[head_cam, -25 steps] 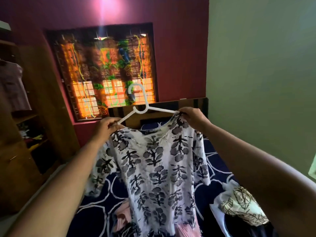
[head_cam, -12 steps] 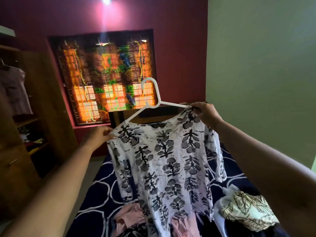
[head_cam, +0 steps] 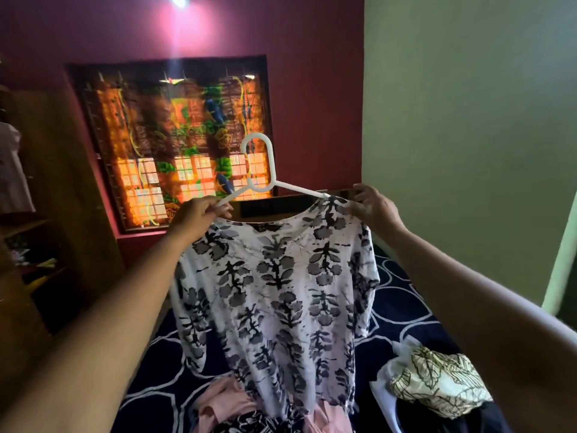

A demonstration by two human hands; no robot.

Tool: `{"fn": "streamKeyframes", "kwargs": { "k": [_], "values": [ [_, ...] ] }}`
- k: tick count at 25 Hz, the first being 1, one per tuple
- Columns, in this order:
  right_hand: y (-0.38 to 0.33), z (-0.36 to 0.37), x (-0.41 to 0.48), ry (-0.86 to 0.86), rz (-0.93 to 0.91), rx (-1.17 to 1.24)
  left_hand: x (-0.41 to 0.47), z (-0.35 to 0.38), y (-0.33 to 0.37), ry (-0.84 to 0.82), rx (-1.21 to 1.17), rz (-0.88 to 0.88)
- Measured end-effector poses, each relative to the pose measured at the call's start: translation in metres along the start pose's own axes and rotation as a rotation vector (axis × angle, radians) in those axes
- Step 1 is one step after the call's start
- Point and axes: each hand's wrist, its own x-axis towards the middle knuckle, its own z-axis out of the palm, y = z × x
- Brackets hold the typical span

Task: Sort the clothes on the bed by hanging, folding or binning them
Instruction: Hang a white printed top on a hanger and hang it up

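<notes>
While hands [head_cam: 199, 214] [head_cam: 374, 208] pinch its shoulders, leaf-printed top [head_cam: 281, 292] drapes limp.

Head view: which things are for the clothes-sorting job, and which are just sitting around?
For the job: leaf-print top, white hanger, left hand gripping the hanger, right hand pinching the top's shoulder, pink garment and patterned cloth on the bed.
Just there: curtained window, lamp, green wall.
</notes>
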Motion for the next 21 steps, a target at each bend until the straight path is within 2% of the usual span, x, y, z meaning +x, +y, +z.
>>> {"fn": "streamKeyframes", "kwargs": {
  "k": [3, 5, 8, 11, 13, 15, 16, 18, 19, 21],
  "values": [
    [0.024, -0.005, -0.013, -0.268, 0.133, 0.133, 0.011, -0.012, 0.003, -0.010, 0.061, -0.002],
    [0.036, -0.004, -0.020, -0.344, 0.140, 0.147, 0.015, -0.016, 0.006, -0.006, 0.087, 0.024],
    [0.058, -0.006, -0.018, -0.271, 0.208, -0.056, 0.016, -0.020, 0.008, -0.007, 0.059, 0.033],
    [0.070, -0.016, -0.025, -0.200, 0.458, -0.321, 0.015, -0.024, -0.004, -0.006, 0.062, 0.040],
    [0.063, -0.013, -0.025, -0.050, 0.490, -0.374, 0.014, -0.024, -0.008, -0.008, 0.066, 0.022],
    [0.035, -0.007, -0.019, 0.106, 0.317, -0.309, 0.014, -0.020, -0.004, -0.015, 0.075, 0.013],
    [0.015, -0.003, -0.016, 0.109, 0.176, -0.241, 0.015, -0.017, -0.001, -0.024, 0.083, 0.017],
    [-0.024, 0.004, -0.010, -0.072, -0.111, -0.128, 0.016, -0.012, 0.005, -0.036, 0.103, 0.032],
    [-0.040, 0.010, -0.007, -0.178, -0.211, -0.151, 0.017, -0.011, 0.007, -0.028, 0.113, 0.035],
    [-0.055, 0.024, -0.001, -0.301, -0.240, -0.237, 0.017, -0.009, 0.007, 0.014, 0.167, 0.057]
  ]
}}
